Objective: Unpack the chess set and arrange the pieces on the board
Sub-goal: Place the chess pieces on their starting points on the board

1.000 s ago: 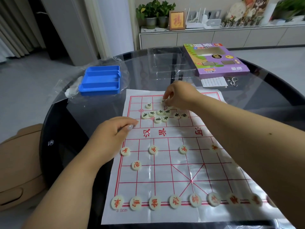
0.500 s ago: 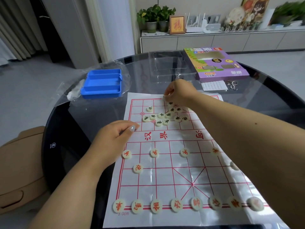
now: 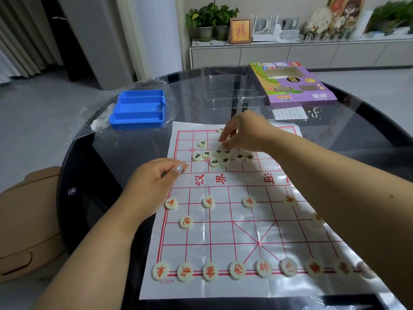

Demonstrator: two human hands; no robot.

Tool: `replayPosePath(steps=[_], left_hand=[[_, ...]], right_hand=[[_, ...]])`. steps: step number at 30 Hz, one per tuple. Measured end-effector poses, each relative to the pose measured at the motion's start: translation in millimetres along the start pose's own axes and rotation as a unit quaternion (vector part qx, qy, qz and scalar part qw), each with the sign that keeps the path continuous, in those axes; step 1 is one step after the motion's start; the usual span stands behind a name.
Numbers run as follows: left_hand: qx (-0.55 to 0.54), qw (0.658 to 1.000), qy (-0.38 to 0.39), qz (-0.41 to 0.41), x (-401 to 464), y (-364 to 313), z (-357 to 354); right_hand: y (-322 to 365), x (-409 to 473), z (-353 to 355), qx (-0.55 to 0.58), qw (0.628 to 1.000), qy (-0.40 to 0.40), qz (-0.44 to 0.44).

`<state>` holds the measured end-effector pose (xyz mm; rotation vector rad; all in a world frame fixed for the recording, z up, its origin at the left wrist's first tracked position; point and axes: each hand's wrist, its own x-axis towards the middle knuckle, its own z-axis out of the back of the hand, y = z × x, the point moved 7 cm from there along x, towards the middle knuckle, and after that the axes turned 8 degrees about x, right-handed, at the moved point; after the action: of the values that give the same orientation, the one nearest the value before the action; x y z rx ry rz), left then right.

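Observation:
The paper chess board (image 3: 223, 285) lies on the round glass table. Red-lettered pieces (image 3: 210, 271) line its near row, with more (image 3: 209, 202) on the rows above. A loose cluster of black-lettered pieces (image 3: 212, 162) sits on the far half, and a single piece (image 3: 220, 130) lies on the far line. My right hand (image 3: 245, 133) reaches over the cluster and pinches a piece at its top with fingertip and thumb. My left hand (image 3: 154, 182) rests on the board's left edge with its fingers curled, and I see nothing in it.
A blue tray (image 3: 138, 108) sits on a clear plastic bag at the far left. Beyond the board are a clear plastic lid (image 3: 228, 86), the purple game box (image 3: 295, 86), a paper slip (image 3: 289, 113) and metal rings (image 3: 314, 113). A brown object (image 3: 24, 220) stands left of the table.
My right hand has come back from the far line to the cluster, leaving one piece on that line. My left hand has stayed on the board's edge.

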<state>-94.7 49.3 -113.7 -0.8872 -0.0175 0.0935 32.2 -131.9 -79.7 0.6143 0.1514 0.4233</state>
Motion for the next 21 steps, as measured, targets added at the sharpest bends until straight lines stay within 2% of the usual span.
replayPosePath(steps=[7, 12, 16, 19, 21], left_hand=[[0.004, 1.000, -0.003, -0.006, -1, -3, 0], [0.000, 1.000, 0.002, -0.003, -1, -1, -1], [-0.004, 1.000, 0.001, 0.002, -1, 0, -1], [0.000, 1.000, 0.003, 0.003, -1, -1, -1], [-0.003, 1.000, 0.004, 0.002, 0, -1, -1]], right_hand=[[3, -2, -16, -0.029, 0.998, 0.030, -0.041], [6, -1, -19, -0.025, 0.999, 0.016, -0.038], [-11, -2, 10, 0.050, 0.996, -0.054, -0.043], [-43, -6, 40, 0.115, 0.982, -0.124, -0.078], [-66, -6, 49, 0.121, 0.976, -0.146, -0.107]])
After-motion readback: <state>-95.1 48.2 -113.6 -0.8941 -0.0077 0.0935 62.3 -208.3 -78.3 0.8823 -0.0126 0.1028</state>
